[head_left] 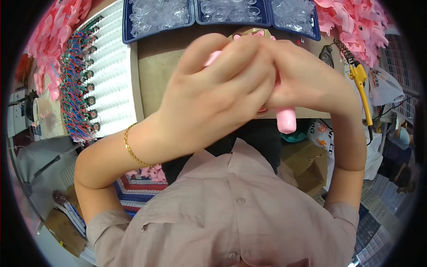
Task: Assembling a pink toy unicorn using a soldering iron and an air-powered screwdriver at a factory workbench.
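Observation:
Close up in the head view, both my hands are closed around a pink plastic toy part point(286, 121). Its rounded, handle-like end sticks out below my right hand point(296, 73). My left hand point(220, 84), with a gold chain bracelet on its wrist, overlaps the right one, fingers curled. A bit of pink shows between the left fingers too. Most of the part lies hidden behind my hands, so its full shape is not visible. Just beyond my fingers, a small brownish piece with pink bits on it point(253, 33) is partly covered.
Blue trays point(194, 20) of clear plastic pieces line the back. At left, a white ridged rack point(113, 75) holds bundled coloured wires point(78, 84) with small round black parts. Pink toy shells point(356, 26) pile up on both sides. A yellow-handled tool point(359, 78) with a coiled cord hangs at right.

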